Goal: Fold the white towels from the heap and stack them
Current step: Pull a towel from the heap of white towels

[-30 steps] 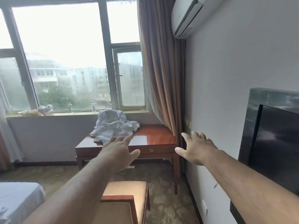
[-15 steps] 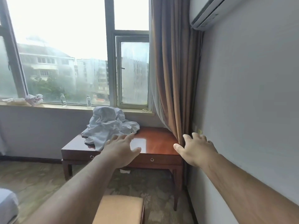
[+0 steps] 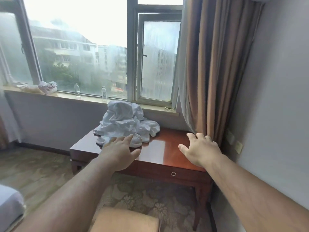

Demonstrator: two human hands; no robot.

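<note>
Two open hands out front, zero towels folded so far

Head view: the left hand (image 3: 119,153) is flat with relaxed fingers, aimed at the near edge of the heap of white towels (image 3: 127,123). I can't tell if it's touching cloth. The right hand (image 3: 200,150) is spread, holding nothing, over the bare right end of the table (image 3: 167,151). My guess is that end is where the folding and stacking will go. The heap sits crumpled at the back left of the glossy reddish top (slick wood, cloth should slide easily), right under the window sill (image 3: 90,97) with its two bottles (image 3: 77,89). A tan curtain (image 3: 205,72) hangs just beside the right hand, and there's a padded stool (image 3: 127,220) on patterned carpet (image 3: 150,195) in front.
</note>
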